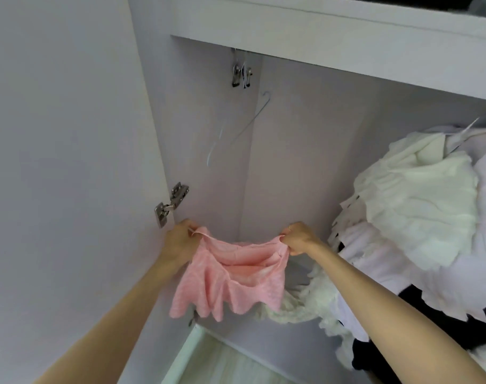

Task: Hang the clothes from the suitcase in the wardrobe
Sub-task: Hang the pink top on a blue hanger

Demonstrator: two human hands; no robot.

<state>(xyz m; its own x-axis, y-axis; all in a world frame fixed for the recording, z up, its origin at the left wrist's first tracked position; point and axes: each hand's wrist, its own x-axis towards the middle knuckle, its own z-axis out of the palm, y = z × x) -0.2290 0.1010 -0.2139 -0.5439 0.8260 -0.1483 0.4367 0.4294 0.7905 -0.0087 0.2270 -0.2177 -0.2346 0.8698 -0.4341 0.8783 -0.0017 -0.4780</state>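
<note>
We've got the pink skirt stretched inside the wardrobe, left hand and right hand each pinching its waistband, so we should keep it taut and level for the clip hanger above

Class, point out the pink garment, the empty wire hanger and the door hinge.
pink garment point(230, 278): head view, on the knit front below the waistband.
wire hanger point(237, 134): head view, on its slanting arm.
door hinge point(171, 205): head view, on the metal body.

Home bedroom — wardrobe; hung clothes
</note>
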